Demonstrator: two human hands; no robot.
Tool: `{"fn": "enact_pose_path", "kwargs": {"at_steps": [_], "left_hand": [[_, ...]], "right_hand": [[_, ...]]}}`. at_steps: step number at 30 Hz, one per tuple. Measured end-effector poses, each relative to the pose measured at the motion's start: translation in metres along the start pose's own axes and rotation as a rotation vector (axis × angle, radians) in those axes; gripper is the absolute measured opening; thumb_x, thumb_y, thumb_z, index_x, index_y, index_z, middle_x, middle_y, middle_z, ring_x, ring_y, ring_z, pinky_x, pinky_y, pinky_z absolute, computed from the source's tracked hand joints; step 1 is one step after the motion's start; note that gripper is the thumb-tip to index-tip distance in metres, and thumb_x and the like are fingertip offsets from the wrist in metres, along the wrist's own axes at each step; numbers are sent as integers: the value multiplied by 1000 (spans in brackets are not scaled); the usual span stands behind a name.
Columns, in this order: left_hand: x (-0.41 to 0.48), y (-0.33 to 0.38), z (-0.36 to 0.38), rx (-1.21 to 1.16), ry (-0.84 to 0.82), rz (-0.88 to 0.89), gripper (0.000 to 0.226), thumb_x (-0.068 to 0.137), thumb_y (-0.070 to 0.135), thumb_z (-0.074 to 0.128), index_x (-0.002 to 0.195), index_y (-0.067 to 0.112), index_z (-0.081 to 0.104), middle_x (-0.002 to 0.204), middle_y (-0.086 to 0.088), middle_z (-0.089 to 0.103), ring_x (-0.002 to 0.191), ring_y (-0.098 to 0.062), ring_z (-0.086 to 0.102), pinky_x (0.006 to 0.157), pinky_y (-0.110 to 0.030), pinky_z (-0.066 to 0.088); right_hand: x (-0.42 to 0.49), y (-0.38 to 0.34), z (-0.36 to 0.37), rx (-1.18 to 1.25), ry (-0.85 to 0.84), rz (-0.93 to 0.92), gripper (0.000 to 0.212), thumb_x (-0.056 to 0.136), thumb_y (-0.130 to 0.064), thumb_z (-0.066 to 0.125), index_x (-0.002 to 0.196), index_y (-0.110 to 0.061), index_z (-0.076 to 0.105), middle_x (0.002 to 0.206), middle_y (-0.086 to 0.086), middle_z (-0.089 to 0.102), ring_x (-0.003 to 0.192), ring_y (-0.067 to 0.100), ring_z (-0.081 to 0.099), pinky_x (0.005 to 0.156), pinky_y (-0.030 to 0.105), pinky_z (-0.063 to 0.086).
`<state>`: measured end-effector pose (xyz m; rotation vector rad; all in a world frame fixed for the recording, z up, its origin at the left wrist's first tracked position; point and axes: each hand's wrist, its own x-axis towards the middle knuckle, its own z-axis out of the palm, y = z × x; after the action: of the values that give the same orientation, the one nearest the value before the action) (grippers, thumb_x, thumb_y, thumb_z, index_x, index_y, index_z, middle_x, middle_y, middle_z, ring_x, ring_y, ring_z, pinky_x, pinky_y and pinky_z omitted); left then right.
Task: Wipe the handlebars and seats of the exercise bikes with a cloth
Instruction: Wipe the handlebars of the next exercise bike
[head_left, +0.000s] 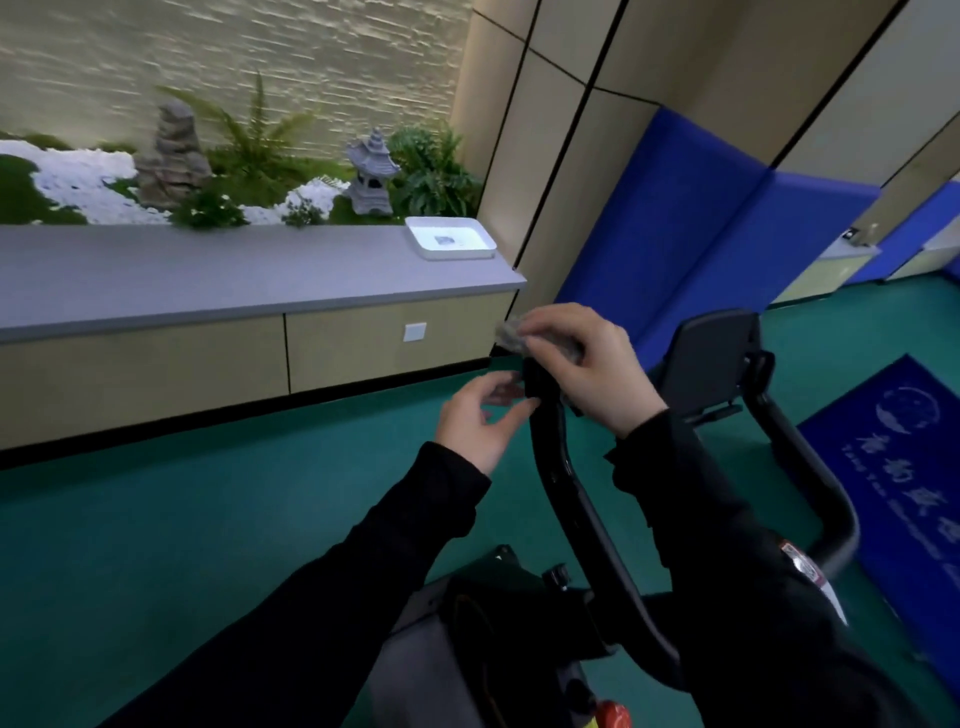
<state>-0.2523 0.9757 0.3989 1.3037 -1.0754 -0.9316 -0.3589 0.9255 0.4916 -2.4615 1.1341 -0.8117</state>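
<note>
A black exercise bike stands below me, its left handlebar (558, 467) rising to a tip at mid-frame and its right handlebar (810, 467) curving off to the right. My right hand (587, 369) grips a small grey cloth (511, 332) over the tip of the left handlebar. Just left of that tip is my left hand (480, 418), fingers loosely curled and touching the bar's end, holding nothing that I can see. The bike's console (711, 358) stands beyond my right hand. The seat is out of view.
A long grey-topped cabinet (234, 270) runs along the left, with a white tray (449, 238) at its right end and a rock garden behind it. Blue wall padding (685, 218) stands ahead. A blue mat (898, 467) lies on the green floor at right.
</note>
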Motion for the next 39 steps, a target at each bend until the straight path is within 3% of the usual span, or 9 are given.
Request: {"fn": "enact_pose_path", "kwargs": {"at_steps": [3,6,14,21,26,30,35,37,39], "left_hand": [[6,-1,2,-93,8,-27,19,81,10,71,95,19,61,86,13,62,83,-5,58,89,-38,46],[6,-5,3,-119,0,-39,22,81,10,71,98,19,61,86,13,62,82,-2,57,84,-29,44],[5,-2,-2,-208,-2,-38,24,78,5,73,97,18,65,85,6,65,83,-13,60,91,-41,46],[6,-10,-8,-171,-97,-33,39,75,7,76,104,26,61,89,17,64,86,-1,59,84,-25,44],[0,-11,-4,-233,-108,-67,35,78,3,72,103,24,61,92,7,65,92,-15,61,93,-40,44],[-4,-14,-2,-273,-107,-96,27,80,3,70,98,21,64,95,4,66,95,-17,62,96,-47,44],[-6,-20,2,-327,-95,-108,28,78,1,71,92,24,64,90,6,67,87,-10,61,92,-41,46],[-9,-24,3,-351,-102,-119,27,78,6,72,91,29,67,92,9,69,90,-9,63,89,-34,47],[-12,-28,4,-376,-95,-138,24,78,9,73,90,29,68,93,10,70,93,-8,64,88,-29,47]], "right_hand": [[5,5,1,-3,-123,130,15,95,-15,56,101,-13,69,96,-4,69,83,-4,60,73,14,47],[2,8,3,29,-98,303,20,98,-22,49,108,-19,67,86,-3,67,69,-1,58,55,6,41],[-45,-2,15,-45,283,273,11,89,-8,64,98,-6,69,82,6,65,70,6,57,66,3,37],[-92,3,28,-137,283,280,9,78,5,72,86,0,70,77,8,57,64,13,53,64,1,34],[-69,0,35,-119,463,198,15,82,2,68,95,-3,73,83,9,61,72,9,55,71,6,39],[-75,2,39,-138,406,105,15,84,0,69,98,-3,74,88,13,59,81,22,62,75,26,50],[-79,3,29,-105,438,78,17,83,0,70,99,-5,73,85,10,59,74,16,59,71,15,44],[-62,-2,23,-92,465,-8,20,84,0,68,104,-3,70,91,10,61,81,16,60,75,18,46],[-46,-4,17,-128,338,-163,21,85,1,66,106,0,67,98,11,63,92,22,61,82,28,49]]}}
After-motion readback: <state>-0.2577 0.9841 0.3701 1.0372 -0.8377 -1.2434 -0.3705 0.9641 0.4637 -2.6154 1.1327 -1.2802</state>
